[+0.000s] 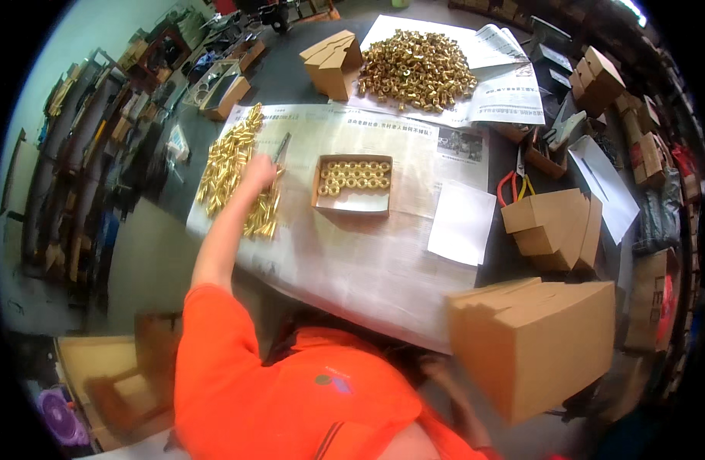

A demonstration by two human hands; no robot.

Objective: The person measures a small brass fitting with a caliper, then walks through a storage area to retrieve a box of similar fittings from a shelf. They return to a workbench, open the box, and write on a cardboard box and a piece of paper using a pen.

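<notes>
My left hand (261, 173) is hanging over gold bits (222, 165), nine o'clock from the box (364, 202); can't tell its grip; best be picking gently.

Dark table (287, 73) with spread newspaper sheets (329, 257), red-and-yellow-handled pliers (519, 170) and brown cardboard boxes (545, 222) on top

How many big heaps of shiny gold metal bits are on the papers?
2. One heap of slim brass pieces lies on the left, by the left hand; one heap of short brass pieces lies on the far side, beside a brown carton. None seems hidden.
</notes>
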